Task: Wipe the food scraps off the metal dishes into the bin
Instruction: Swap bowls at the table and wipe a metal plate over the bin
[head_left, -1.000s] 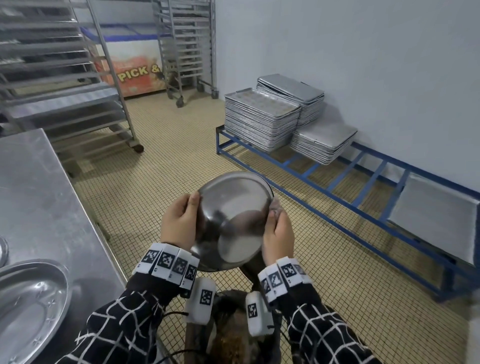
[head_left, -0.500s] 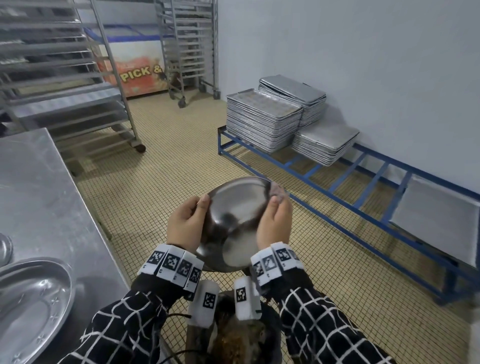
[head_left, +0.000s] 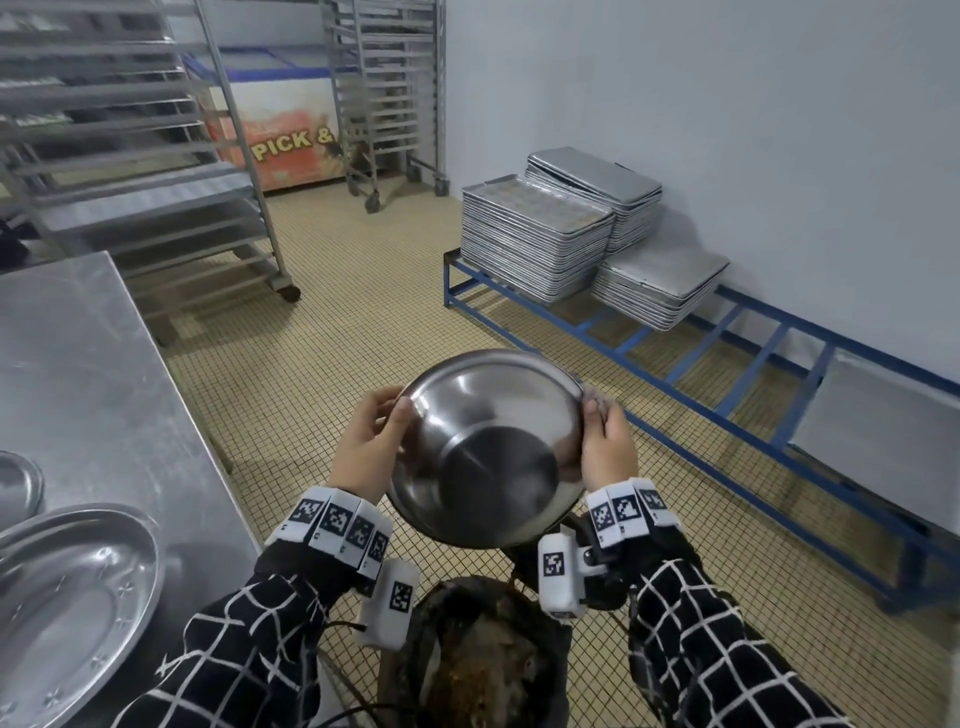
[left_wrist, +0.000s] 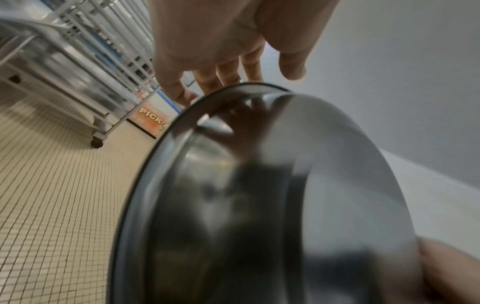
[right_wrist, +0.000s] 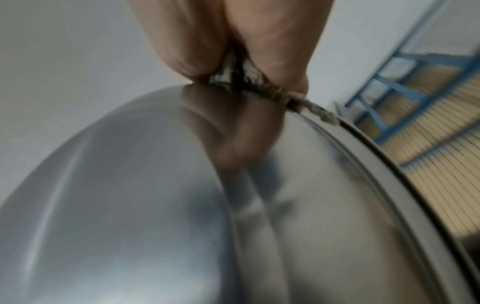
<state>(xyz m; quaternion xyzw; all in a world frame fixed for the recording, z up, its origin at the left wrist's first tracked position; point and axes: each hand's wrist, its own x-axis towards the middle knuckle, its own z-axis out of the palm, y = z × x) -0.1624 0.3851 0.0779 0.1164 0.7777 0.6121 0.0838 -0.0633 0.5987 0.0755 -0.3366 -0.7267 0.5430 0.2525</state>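
Observation:
I hold a round metal bowl (head_left: 488, 447) tilted over the bin (head_left: 483, 670), its outer underside facing me. The bin is dark and holds brown food scraps. My left hand (head_left: 369, 441) grips the bowl's left rim, thumb on the outside and fingers (left_wrist: 207, 82) behind the edge. My right hand (head_left: 605, 447) is at the right rim and pinches a small crumpled wipe (right_wrist: 233, 78) against the edge. Brownish bits cling to the rim (right_wrist: 322, 115) beside the wipe. The bowl's inside is hidden in every view.
A steel table (head_left: 78, 374) stands at my left with an oval metal platter (head_left: 67, 613) and the edge of another dish (head_left: 15, 483). Stacked baking trays (head_left: 535, 244) sit on a low blue rack (head_left: 727, 415) along the wall. Wheeled tray racks (head_left: 156, 156) stand behind.
My right hand slid from the top of the bowl out to its right rim. The bowl tipped so that its base faces me more.

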